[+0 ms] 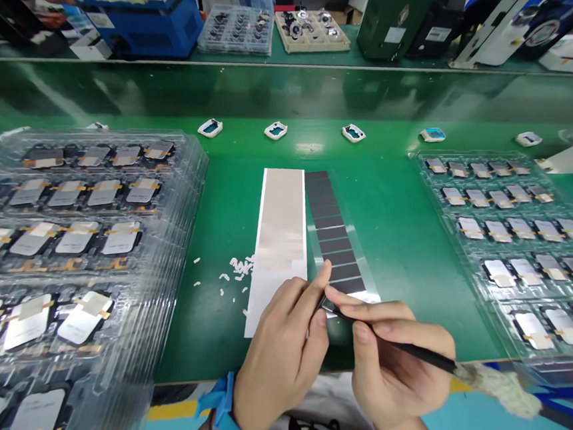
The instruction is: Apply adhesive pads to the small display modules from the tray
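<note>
- Green bench [398, 232] fills the middle, pale sheet [283, 208] dead centre, dark strips [334, 244] right beside it at 3, white scraps [243, 267] around 8
- Right hand [404, 358] at 5, fingers clamped on a black tool [419, 354]
- Left hand [290, 338] near 6, fingers bunched by its tip, can't tell if they're pinching anything
- Stacked clear trays [170, 258] at 9, another tray [490, 251] at 3
- Shelf [394, 66] up at 12, blue machine [150, 29] at 11

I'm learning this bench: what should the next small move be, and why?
Probably steady the left hand and ease the black tool slightly with the right hand: its tip sits close by the left fingers, and whatever may be between them is too small to tell.
</note>
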Available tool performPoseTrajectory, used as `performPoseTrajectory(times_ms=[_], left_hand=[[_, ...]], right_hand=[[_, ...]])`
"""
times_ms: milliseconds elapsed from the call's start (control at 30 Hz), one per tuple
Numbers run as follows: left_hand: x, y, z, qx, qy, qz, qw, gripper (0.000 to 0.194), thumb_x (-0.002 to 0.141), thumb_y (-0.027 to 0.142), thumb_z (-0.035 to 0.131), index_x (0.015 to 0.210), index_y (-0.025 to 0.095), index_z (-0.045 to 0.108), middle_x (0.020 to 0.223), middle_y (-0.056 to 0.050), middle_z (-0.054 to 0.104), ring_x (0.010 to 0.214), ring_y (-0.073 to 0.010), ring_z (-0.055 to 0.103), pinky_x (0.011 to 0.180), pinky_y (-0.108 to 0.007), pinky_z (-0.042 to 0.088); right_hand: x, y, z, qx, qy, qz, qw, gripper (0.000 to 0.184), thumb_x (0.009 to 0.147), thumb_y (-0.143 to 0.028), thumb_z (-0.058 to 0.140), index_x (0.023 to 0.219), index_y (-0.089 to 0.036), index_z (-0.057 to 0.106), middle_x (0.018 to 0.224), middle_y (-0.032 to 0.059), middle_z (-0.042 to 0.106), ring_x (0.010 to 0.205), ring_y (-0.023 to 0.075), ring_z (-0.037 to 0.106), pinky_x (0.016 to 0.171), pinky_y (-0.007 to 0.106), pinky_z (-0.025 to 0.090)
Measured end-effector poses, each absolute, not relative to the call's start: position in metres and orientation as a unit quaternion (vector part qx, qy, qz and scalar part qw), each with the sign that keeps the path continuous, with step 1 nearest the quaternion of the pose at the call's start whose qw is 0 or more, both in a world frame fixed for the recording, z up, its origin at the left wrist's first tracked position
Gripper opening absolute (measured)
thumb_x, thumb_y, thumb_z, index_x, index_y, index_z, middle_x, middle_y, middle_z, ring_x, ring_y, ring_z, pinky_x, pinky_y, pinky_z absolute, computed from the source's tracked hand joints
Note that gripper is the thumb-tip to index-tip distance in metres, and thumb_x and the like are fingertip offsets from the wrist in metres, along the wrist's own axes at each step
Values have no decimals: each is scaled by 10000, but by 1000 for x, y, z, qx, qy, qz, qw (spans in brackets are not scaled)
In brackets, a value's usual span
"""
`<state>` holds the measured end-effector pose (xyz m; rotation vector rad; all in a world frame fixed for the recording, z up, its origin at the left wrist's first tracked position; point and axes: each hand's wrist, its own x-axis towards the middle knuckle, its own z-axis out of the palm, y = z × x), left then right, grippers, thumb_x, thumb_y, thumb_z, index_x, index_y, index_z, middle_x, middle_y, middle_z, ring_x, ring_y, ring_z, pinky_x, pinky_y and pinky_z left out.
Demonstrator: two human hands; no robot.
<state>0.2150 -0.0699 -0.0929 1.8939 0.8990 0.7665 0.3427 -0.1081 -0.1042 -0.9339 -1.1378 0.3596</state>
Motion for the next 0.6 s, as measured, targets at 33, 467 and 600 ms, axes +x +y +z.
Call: performPoseTrajectory(times_ms=[33,467,600], left_hand=[[215,-70,-93,762,360,310,440,544,1055,190,334,1587,284,273,1034,-57,550,951,-216,541,842,-350,467],[214,-72,-93,760,351,313,449,555,1043,197,333,1588,282,268,1041,-61,541,951,-226,535,846,-379,472],[215,-71,-94,761,355,313,443,551,1036,183,341,1581,243,290,1025,-65,547,944,-224,543,837,-374,480]], right_hand=[[343,-108,-104,-423,-518,166,725,314,862,81,578,1068,-156,569,960,61,707,906,202,751,811,450,703],[342,-106,-102,-408,-529,167,725,364,806,159,541,1039,-120,570,973,62,710,929,202,752,825,427,696],[343,-107,-102,-399,-534,181,723,377,799,172,524,1044,-110,569,976,64,708,963,210,746,831,430,694]])
